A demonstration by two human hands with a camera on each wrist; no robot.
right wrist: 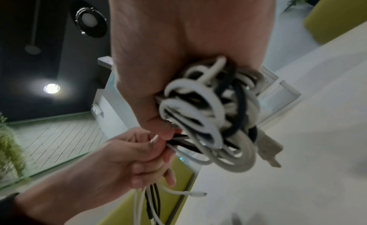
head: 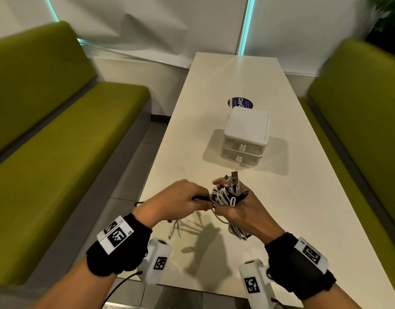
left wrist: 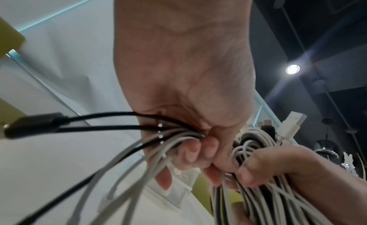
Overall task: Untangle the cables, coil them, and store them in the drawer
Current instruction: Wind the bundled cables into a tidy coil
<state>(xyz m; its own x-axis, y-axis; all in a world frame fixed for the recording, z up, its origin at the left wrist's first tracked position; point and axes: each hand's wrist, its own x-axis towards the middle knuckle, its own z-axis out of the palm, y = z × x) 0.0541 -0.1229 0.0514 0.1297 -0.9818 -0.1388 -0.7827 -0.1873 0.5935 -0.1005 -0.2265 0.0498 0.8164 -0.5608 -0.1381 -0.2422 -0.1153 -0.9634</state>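
A tangled bundle of white and black cables (head: 225, 195) is held above the near part of the table (head: 303, 197). My right hand (head: 243, 210) grips the looped bundle (right wrist: 208, 118), with USB plugs (head: 234, 177) sticking up from it. My left hand (head: 181, 201) holds several loose strands (left wrist: 151, 134) that lead out of the bundle, fingers curled round them. A black plug (left wrist: 29, 126) and white cable ends (head: 175, 228) hang below the left hand. The white two-drawer box (head: 245, 139) stands further back on the table, both drawers closed.
A round blue sticker (head: 240, 102) lies behind the drawer box. Green benches run along the left (head: 58, 141) and right (head: 359, 130) of the table. The floor gap lies between the left bench and the table edge.
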